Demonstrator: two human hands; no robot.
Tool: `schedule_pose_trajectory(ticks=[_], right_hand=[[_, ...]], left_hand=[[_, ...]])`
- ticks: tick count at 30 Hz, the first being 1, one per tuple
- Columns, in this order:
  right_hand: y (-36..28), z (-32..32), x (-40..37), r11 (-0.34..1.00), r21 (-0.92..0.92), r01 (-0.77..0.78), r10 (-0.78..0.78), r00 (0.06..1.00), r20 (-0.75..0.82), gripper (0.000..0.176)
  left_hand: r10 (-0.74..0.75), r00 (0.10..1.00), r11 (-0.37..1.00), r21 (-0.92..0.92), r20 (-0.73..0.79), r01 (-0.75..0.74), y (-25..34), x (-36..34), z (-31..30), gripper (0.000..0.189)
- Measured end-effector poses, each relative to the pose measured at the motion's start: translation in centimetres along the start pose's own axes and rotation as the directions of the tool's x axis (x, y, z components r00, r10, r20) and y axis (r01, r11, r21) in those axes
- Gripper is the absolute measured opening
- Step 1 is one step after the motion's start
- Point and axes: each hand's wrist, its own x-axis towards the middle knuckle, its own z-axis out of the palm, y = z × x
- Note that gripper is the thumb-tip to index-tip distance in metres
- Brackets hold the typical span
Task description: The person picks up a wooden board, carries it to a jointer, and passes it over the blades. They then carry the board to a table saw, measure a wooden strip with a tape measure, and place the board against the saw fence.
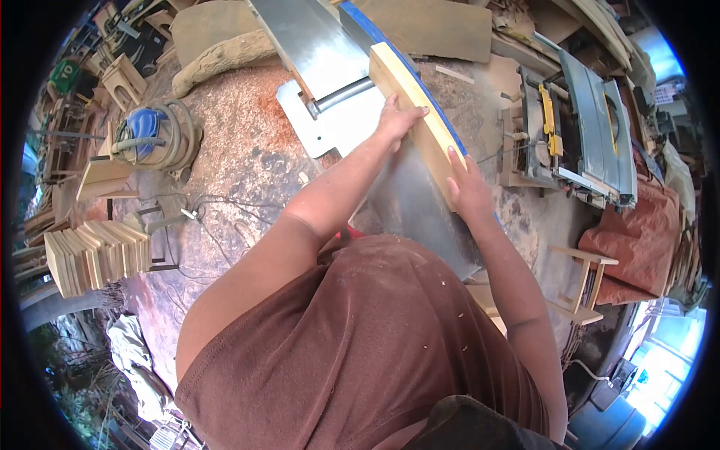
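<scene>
A long pale wooden board [416, 112] stands on edge on a flat metal machine bed [420, 199], its far side along a blue-edged fence [401, 56]. My left hand [400, 120] presses on the board near its middle, thumb and fingers spread over its side and top edge. Nearer to me, my right hand [469, 184] lies against the board's near end, its fingers apart. Beyond the left hand is the machine's other metal table [319, 45], with a white plate [330, 120] beside it.
Wood shavings [232, 112] cover the floor at left, near a blue-topped vacuum [146, 131] with a hose. Stacked wooden pieces [97, 255] are at lower left. A table saw [592, 120] stands at right, above a small wooden frame [583, 285]. Cables [217, 232] cross the floor.
</scene>
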Motion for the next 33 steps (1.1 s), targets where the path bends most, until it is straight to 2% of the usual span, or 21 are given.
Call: schedule_pose_trajectory(ticks=[7, 9, 14, 20, 22, 24, 26, 28, 32, 33], right_hand=[[-0.5, 0.1, 0.9, 0.998, -0.046, -0.044, 0.045, 0.999, 0.026, 0.072], [-0.3, 0.4, 1.2, 0.999, -0.038, 0.002, -0.003, 1.0, -0.015, 0.073], [-0.7, 0.6, 1.8, 0.998, -0.066, -0.005, 0.004, 1.0, -0.021, 0.073], [-1.2, 0.7, 2.7, 0.999, -0.046, -0.003, 0.002, 1.0, -0.025, 0.073], [-1.4, 0.6, 3.2, 0.999, -0.042, 0.01, -0.011, 0.999, -0.043, 0.073], [-1.8, 0.4, 3.6, 0.998, -0.041, -0.047, 0.048, 0.999, 0.017, 0.072], [-1.7, 0.8, 4.0, 0.999, -0.039, -0.036, 0.036, 0.999, -0.001, 0.072], [-2.0, 0.6, 4.3, 0.999, -0.038, -0.024, 0.024, 1.0, -0.018, 0.072], [-2.7, 0.3, 5.2, 0.999, -0.025, -0.044, 0.045, 0.998, 0.038, 0.073], [-2.8, 0.3, 5.4, 0.998, -0.023, -0.052, 0.053, 0.998, 0.046, 0.072]], left_hand=[[-0.009, 1.0, 0.998, -0.062, -0.008, 0.009, -0.3, 1.0, -0.6, 0.107], [-0.005, 1.0, 0.998, -0.069, -0.009, 0.005, -0.3, 1.3, -0.7, 0.107], [0.005, 1.0, 0.995, -0.099, 0.001, -0.005, -0.4, 2.3, -1.3, 0.108], [0.01, 1.0, 0.997, -0.076, -0.019, -0.012, 0.3, 3.2, -1.7, 0.108], [-0.005, 1.0, 0.999, -0.046, -0.02, 0.004, 0.3, 4.0, -2.0, 0.101], [0.006, 1.0, 0.998, -0.062, 0.003, -0.006, 0.2, 4.6, -2.3, 0.101], [0.017, 1.0, 0.997, -0.077, 0.023, -0.015, 0.3, 5.2, -2.8, 0.1], [0.023, 0.998, 0.999, -0.046, 0.053, -0.02, 0.7, 5.4, -3.2, 0.11], [0.024, 0.999, 1.0, -0.008, 0.037, -0.024, 1.7, 5.7, -3.4, 0.111], [0.021, 1.0, 1.0, 0.008, 0.014, -0.021, 1.8, 5.9, -3.5, 0.102]])
